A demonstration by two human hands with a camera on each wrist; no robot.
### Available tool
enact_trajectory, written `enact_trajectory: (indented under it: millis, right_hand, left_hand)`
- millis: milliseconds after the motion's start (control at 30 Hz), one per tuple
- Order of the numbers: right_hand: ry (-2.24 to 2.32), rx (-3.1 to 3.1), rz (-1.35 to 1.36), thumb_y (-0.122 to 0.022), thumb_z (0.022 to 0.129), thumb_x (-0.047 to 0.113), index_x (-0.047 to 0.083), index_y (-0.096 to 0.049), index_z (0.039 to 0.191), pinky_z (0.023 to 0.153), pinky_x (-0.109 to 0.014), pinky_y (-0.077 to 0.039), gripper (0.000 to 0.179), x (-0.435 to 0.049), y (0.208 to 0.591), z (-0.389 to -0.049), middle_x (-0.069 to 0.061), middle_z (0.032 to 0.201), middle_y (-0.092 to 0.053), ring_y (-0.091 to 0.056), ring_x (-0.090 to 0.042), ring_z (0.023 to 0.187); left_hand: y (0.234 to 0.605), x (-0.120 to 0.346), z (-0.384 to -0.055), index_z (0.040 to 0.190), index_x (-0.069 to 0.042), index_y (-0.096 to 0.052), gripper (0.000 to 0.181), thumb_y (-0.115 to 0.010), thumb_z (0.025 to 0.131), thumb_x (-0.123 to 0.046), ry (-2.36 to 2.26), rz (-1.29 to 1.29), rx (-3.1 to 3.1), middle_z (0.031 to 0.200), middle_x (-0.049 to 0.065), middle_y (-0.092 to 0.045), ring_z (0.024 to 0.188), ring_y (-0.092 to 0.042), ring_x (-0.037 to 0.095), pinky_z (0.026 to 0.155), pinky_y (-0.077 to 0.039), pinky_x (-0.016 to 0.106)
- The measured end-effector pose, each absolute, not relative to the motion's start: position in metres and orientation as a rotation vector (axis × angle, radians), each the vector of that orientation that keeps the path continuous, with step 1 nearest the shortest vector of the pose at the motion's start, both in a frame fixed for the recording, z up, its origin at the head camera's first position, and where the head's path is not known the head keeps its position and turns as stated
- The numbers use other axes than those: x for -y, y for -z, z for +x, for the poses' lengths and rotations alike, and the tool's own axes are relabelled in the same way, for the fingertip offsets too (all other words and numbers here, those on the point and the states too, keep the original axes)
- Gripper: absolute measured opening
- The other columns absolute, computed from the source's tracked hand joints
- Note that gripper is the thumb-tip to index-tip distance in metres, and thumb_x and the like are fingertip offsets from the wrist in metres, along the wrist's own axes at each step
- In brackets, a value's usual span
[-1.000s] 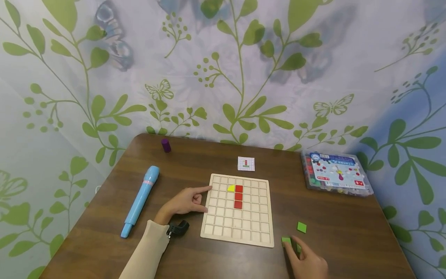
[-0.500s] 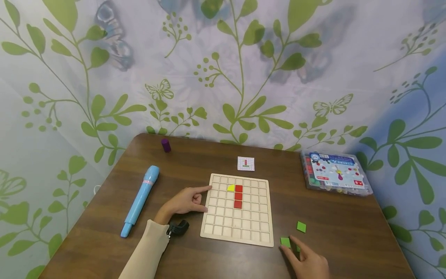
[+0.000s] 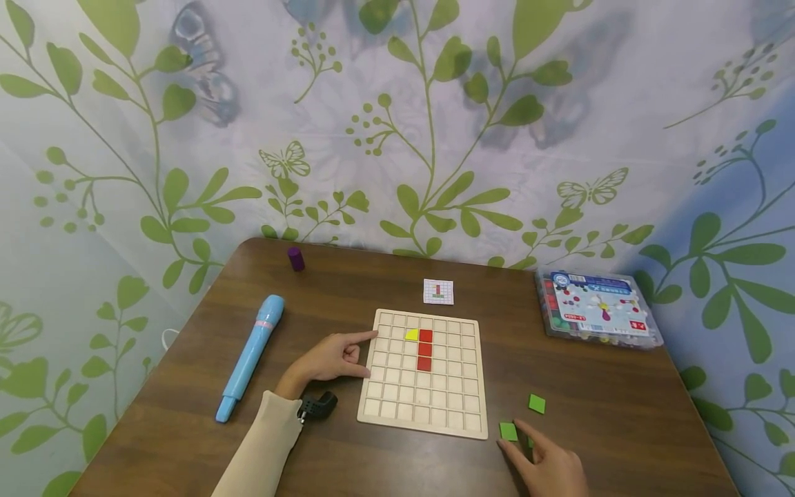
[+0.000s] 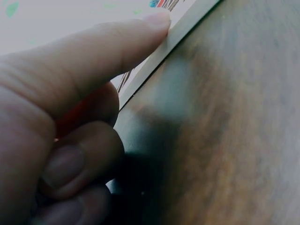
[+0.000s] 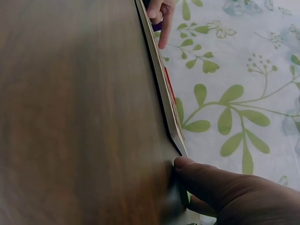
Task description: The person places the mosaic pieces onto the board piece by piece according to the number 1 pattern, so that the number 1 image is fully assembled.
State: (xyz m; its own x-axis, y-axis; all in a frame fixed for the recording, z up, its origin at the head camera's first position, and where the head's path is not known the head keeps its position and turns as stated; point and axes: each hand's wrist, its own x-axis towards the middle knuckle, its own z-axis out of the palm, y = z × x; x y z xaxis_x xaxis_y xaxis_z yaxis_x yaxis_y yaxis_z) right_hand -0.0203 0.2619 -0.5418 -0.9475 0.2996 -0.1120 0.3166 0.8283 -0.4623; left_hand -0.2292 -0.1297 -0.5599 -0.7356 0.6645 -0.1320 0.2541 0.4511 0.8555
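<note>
In the head view, my left hand touches the left edge of a pale wooden grid board with outstretched index finger and thumb; its other fingers are curled in. A column of red tiles and a yellow rounded tile lie on the board. Right of the board's near corner, my right hand pinches a green square tile between thumb and index fingertips, low at the table. Another green piece shows partly behind the index finger. A separate green tile lies just beyond that hand.
A small pattern card lies behind the board. At the back right stands a clear plastic box with a printed label. A blue microphone-shaped stick and a purple cylinder are on the left. The brown table meets a leaf-patterned cloth.
My right thumb has slid off the top of the green tile to its near left side, and the index fingertip has shifted slightly left toward it. The left hand and board stay put.
</note>
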Motion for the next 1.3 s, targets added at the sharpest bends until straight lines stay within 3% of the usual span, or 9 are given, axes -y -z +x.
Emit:
enact_trajectory:
  millis: [1033, 1300]
  right_hand:
    - [0.753, -3.003, 0.564, -0.079, 0.087, 0.047, 0.006, -0.073, 0.122, 0.049, -0.029, -0.024, 0.054, -0.2565, 0.5436, -0.0201, 0.005, 0.057, -0.036, -0.032, -0.013, 0.051]
    - [0.802, -3.176, 0.577, -0.087, 0.081, 0.033, 0.007, -0.078, 0.111, 0.048, -0.027, -0.021, 0.042, -0.2552, 0.5501, -0.0189, 0.007, 0.053, -0.032, -0.024, -0.009, 0.047]
  left_hand:
    - [0.56, 0.132, -0.2293, 0.156, -0.019, -0.045, 0.081, -0.084, 0.086, -0.033, -1.199, 0.766, -2.257, 0.064, -0.012, -0.042, 0.057, -0.038, 0.004, 0.059, -0.035, 0.022]
    - [0.5597, 0.1312, -0.2298, 0.157, -0.019, -0.044, 0.082, -0.084, 0.087, -0.033, -1.212, 0.776, -2.25, 0.064, -0.011, -0.04, 0.058, -0.037, 0.004, 0.06, -0.035, 0.022]
